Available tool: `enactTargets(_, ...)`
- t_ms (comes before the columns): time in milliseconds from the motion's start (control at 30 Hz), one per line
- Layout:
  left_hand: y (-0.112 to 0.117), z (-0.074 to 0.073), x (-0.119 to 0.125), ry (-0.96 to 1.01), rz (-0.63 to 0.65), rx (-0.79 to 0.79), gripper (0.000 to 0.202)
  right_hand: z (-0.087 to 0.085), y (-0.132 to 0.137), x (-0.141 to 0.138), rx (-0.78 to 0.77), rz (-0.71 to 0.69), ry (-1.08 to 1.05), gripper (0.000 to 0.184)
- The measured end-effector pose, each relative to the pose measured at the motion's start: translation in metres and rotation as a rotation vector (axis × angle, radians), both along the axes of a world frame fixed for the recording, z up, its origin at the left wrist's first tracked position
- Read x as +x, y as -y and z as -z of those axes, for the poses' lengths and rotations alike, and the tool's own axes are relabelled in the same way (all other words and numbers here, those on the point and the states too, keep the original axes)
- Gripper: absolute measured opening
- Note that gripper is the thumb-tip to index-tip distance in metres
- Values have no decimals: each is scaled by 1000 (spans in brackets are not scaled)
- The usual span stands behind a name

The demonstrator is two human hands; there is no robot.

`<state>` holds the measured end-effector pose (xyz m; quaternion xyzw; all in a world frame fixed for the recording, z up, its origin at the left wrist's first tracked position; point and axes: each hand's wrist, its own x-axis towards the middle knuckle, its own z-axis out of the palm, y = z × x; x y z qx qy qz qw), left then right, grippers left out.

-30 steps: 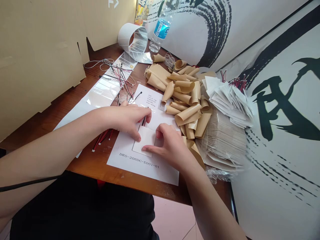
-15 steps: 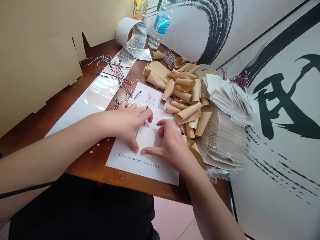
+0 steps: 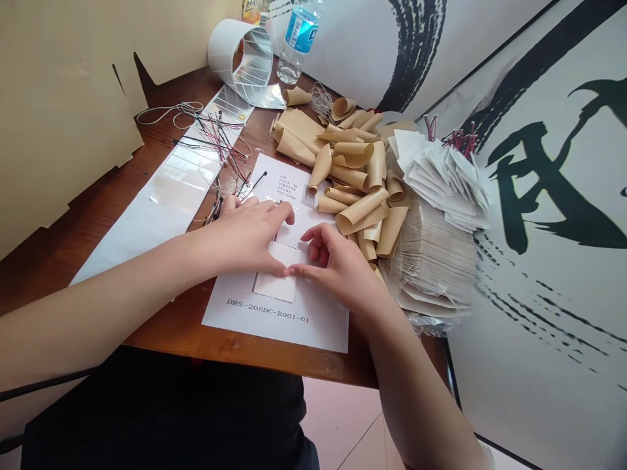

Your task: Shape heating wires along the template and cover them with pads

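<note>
Head cam here, looking down at a wooden table (image 3: 166,333) with both bare hands in the middle of it. The left hand (image 3: 242,238) is spread over the top of a white square pad (image 3: 274,287), fingers curved and the thumb tip right at the pad's top edge. The right hand (image 3: 337,261) comes in from the other side, loosely curled, with its index fingertip (image 3: 296,270) meeting that same edge. Neither looks clenched, but I can't tell if they're actually pinching anything or just resting there. The pad lies flat between them on a printed sheet (image 3: 277,313) marked DRS-206DC-E001-01, and the hands block its top edge. Crowding the right side is a heap of curled tan backing strips (image 3: 360,209), then a clear-wrapped stack of sheets (image 3: 431,261) and a pile of white tabs (image 3: 441,176) with red and black wire ends poking out behind. Up top there's a tangle of thin wires (image 3: 220,143), a long glossy film strip (image 3: 166,196), a roll of that film (image 3: 240,59) and a water bottle (image 3: 296,39), cut off by the frame. The small print on the sheet is too tiny to read, and something thin under the left fingers is hard to make out.
</note>
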<state>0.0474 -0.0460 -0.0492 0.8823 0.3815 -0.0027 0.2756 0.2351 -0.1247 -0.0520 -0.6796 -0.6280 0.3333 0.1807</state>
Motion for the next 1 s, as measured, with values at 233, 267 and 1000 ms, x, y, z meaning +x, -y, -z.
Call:
enactTargets(233,3,3,11,22,-143,20,46,6,-2,0,90,72,8,21)
enactTargets(267,3,3,12,27,-157,23,43,7,-2,0,102,68,24,18)
enactTargets(1000,10,12,14,264,242,119,34,8,-3,0,316,287,-77,16)
